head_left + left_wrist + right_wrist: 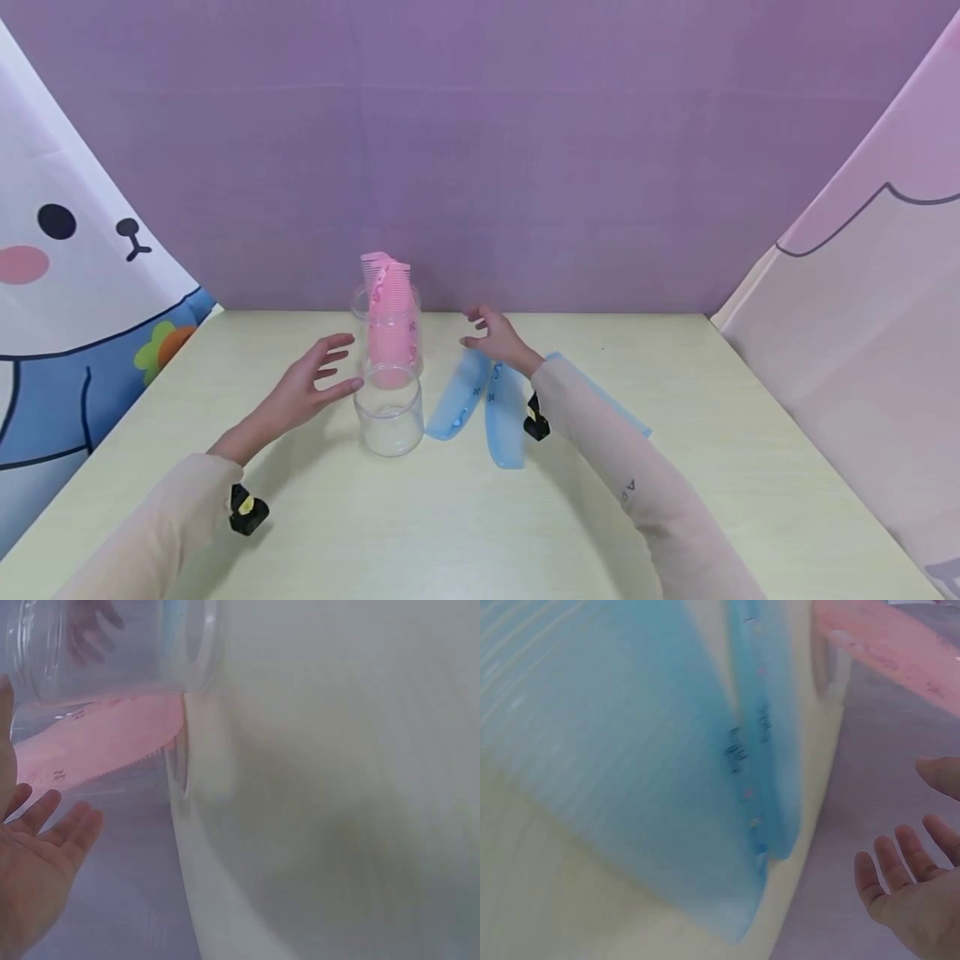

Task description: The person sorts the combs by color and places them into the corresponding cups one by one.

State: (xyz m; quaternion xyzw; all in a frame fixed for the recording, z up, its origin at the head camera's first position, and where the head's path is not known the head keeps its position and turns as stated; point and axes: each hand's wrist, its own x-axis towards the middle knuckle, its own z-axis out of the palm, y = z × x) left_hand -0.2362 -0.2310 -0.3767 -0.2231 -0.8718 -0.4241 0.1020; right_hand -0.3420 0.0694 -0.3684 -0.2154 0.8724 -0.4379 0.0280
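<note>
Combs (392,321), pink, in rear jar (361,337); my left hand (303,387), right hand (502,340) released; sorting seemingly midway; next probably wants blue comb (459,397) pinched.

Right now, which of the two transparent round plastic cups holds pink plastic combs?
The rear transparent cup, closer to the purple backdrop: the pink combs rise above its rim. The front transparent cup shows no comb inside.
</note>
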